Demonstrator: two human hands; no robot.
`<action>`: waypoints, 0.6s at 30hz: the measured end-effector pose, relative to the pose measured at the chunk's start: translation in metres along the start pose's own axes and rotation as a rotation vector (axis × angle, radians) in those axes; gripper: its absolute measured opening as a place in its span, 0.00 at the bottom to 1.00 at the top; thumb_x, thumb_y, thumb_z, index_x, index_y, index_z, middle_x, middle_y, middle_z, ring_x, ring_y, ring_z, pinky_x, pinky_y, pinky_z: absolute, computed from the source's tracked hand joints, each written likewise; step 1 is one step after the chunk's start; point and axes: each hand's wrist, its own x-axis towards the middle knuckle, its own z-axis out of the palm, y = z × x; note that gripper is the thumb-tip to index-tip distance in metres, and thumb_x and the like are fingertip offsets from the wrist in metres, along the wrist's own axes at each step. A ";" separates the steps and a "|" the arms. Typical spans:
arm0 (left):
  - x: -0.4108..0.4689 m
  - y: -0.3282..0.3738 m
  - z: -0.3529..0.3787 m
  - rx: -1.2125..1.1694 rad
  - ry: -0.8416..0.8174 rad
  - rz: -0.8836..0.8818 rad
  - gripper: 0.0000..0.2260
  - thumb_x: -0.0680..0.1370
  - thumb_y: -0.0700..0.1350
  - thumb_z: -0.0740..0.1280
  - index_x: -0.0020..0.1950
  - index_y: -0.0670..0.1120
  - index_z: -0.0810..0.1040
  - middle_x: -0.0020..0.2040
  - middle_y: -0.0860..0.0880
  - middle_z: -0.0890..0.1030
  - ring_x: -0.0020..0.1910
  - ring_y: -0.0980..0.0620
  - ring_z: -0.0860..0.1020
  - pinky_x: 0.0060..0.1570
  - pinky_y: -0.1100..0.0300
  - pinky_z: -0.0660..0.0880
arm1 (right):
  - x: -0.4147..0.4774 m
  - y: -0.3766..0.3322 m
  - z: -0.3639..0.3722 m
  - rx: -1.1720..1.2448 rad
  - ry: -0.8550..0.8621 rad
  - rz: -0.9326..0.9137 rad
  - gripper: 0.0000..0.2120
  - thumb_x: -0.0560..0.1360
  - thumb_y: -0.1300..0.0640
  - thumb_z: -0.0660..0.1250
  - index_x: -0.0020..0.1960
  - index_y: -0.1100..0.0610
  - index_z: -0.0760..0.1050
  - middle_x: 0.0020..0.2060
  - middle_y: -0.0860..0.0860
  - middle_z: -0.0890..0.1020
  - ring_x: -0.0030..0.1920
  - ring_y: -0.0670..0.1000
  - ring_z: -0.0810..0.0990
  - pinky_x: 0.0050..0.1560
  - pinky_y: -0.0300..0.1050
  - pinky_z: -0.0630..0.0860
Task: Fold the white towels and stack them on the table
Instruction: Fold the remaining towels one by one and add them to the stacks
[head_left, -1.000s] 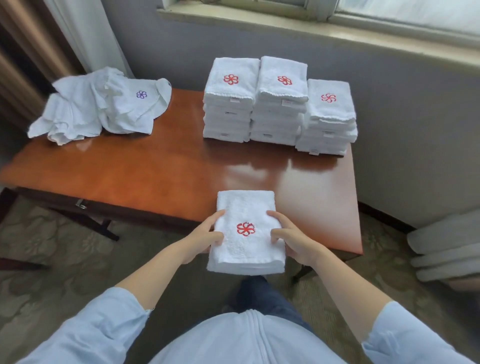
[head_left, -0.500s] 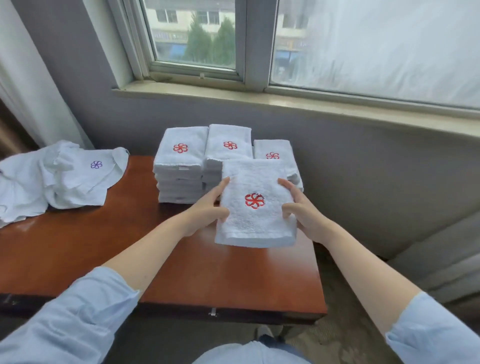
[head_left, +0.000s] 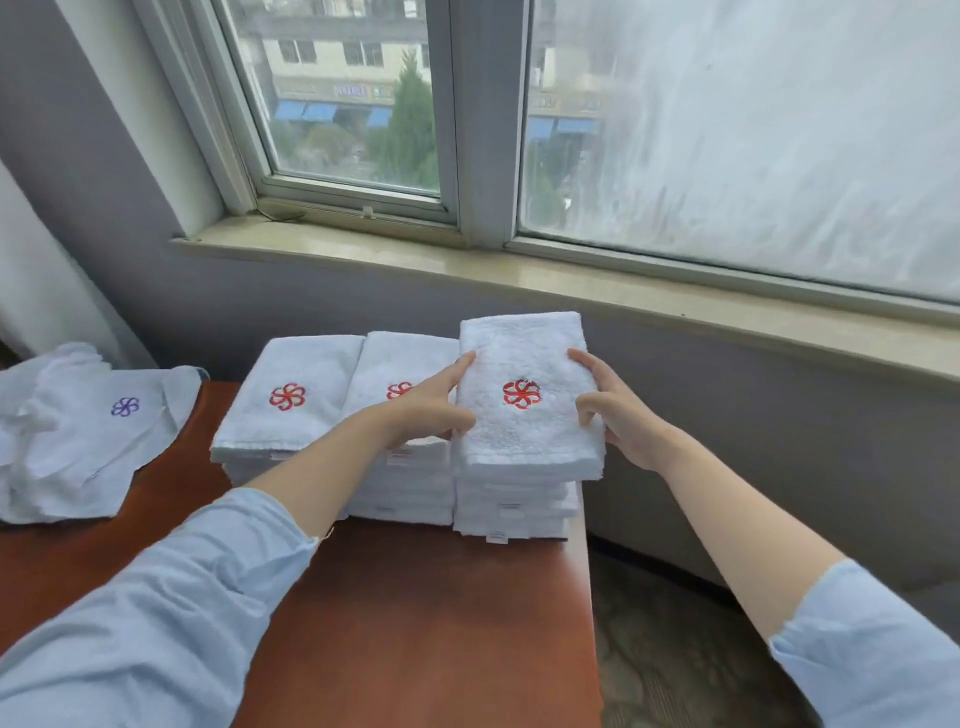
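Light blue long sleeves (head_left: 171, 613), pushed up both forearms; cuffs loose, bare hands.

No legible text, towel tags (head_left: 505, 540) and shop signs (head_left: 358, 92) blurred

Both arms stretch forward, left hand (head_left: 431, 410) and right hand (head_left: 621, 421) pinching opposite sides of one towel (head_left: 524, 441).

The top towel (head_left: 530, 436) is thick white terry cloth, nubby and matt, with a flower stitched in red thread. The stacked towels (head_left: 291, 431) show the same looped pile. The loose towels (head_left: 78, 457) look thinner and flatter, with purple stitching. The counter (head_left: 415, 623) is red-brown wood, smooth, polished to a soft sheen. The sleeves (head_left: 156, 613) are smooth pale blue cloth. The window sill (head_left: 571, 291) looks like smooth pale stone
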 end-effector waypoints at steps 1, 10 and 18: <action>0.009 0.001 -0.001 0.005 -0.004 -0.021 0.46 0.65 0.40 0.65 0.79 0.64 0.51 0.61 0.56 0.76 0.46 0.56 0.79 0.43 0.63 0.78 | 0.011 0.002 -0.003 -0.002 -0.004 0.016 0.36 0.59 0.61 0.62 0.56 0.24 0.70 0.68 0.44 0.71 0.63 0.52 0.76 0.66 0.59 0.73; 0.057 -0.020 0.001 0.169 -0.012 -0.230 0.43 0.70 0.37 0.64 0.80 0.61 0.49 0.61 0.48 0.76 0.53 0.49 0.78 0.53 0.57 0.78 | 0.066 0.043 -0.005 -0.053 -0.051 0.129 0.40 0.64 0.64 0.61 0.69 0.32 0.64 0.65 0.42 0.70 0.62 0.50 0.74 0.64 0.59 0.75; 0.063 -0.021 0.028 0.489 0.085 -0.196 0.39 0.76 0.33 0.59 0.81 0.54 0.45 0.81 0.50 0.51 0.73 0.46 0.66 0.56 0.62 0.70 | 0.064 0.056 0.005 -0.148 0.037 0.087 0.41 0.69 0.68 0.62 0.78 0.44 0.58 0.71 0.49 0.65 0.62 0.49 0.73 0.52 0.43 0.76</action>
